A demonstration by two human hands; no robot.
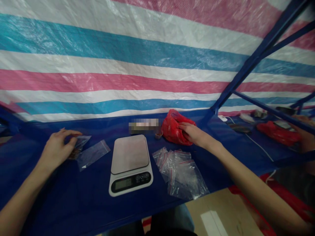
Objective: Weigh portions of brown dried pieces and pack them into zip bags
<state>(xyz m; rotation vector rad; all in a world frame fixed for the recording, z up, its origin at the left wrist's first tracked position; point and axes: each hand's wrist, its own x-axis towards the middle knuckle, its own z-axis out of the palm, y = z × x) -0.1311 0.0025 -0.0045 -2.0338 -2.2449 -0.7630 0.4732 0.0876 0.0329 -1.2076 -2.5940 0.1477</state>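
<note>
Near the table's (73, 203) front edge lie clear bags (185, 173) and a scale (130, 155). Left hand (57, 146), grip unclear, touches a filled bag (78, 147); near the back edge, right hand (193, 132), grip hidden, seems to search a red bag (172, 127), which calls for an open mouth.

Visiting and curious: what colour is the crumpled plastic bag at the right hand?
Red; the head view shows the crumpled plastic bag best.

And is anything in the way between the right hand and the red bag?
Nothing visible: the right hand touches the red bag. The small brownish item sits beside the bag, toward the scale, not between hand and bag.
</note>
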